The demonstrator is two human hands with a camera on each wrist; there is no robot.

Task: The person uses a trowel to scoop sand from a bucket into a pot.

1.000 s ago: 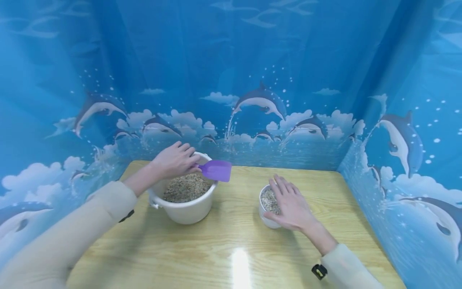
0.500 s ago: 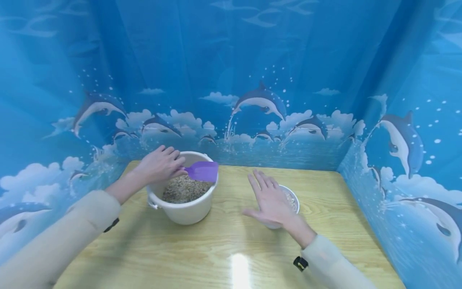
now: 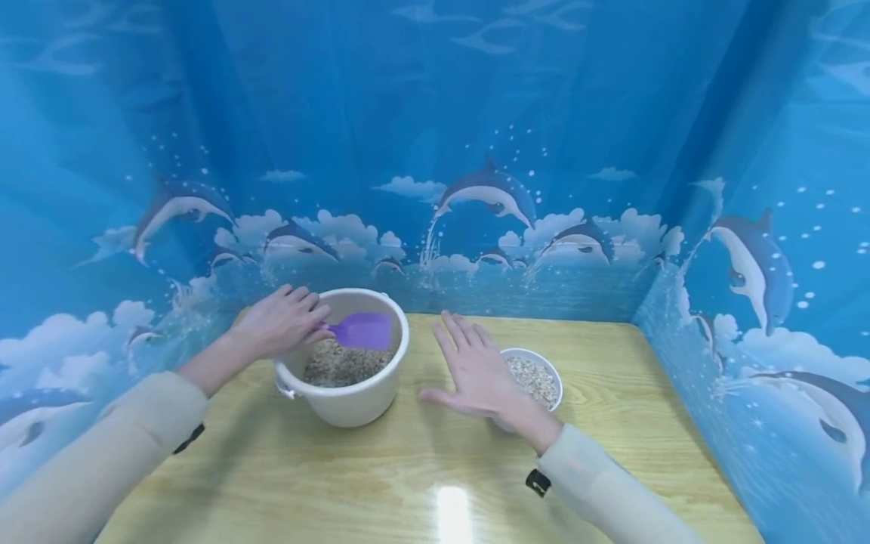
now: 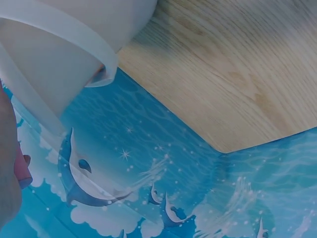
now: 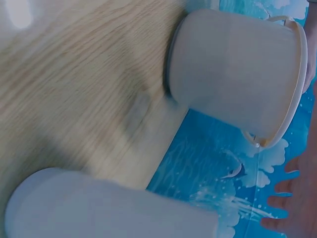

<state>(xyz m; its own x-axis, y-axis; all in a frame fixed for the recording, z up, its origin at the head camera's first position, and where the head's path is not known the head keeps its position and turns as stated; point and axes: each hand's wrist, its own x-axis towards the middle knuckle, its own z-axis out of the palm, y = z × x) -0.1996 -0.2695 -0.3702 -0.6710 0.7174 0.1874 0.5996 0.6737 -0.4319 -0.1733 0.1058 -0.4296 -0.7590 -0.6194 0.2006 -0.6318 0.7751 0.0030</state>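
Note:
My left hand [image 3: 277, 323] grips the handle of a purple scoop [image 3: 365, 331] above the large white bucket [image 3: 360, 404]. The scoop's flat blade hangs over the grainy, gravel-like material [image 3: 343, 364] inside the bucket. In the left wrist view only the edge of the left hand [image 4: 7, 158] and the scoop's handle end [image 4: 22, 168] show, beside the bucket wall [image 4: 44, 59]. With fingers spread straight, my right hand [image 3: 479, 372] hovers between the bucket and a small white container [image 3: 559, 389] full of pale grains [image 3: 533, 380], partly covering that container. It holds nothing.
Both containers stand on a light wooden table [image 3: 381, 476]. A blue dolphin-printed curtain [image 3: 435, 113] encloses its back and sides. The bucket's handle [image 5: 280, 19] is visible in the right wrist view.
My left hand has moved left with the scoop, bringing the blade from the bucket's right rim to over its opening. The right hand has shifted left, off the small container toward the bucket.

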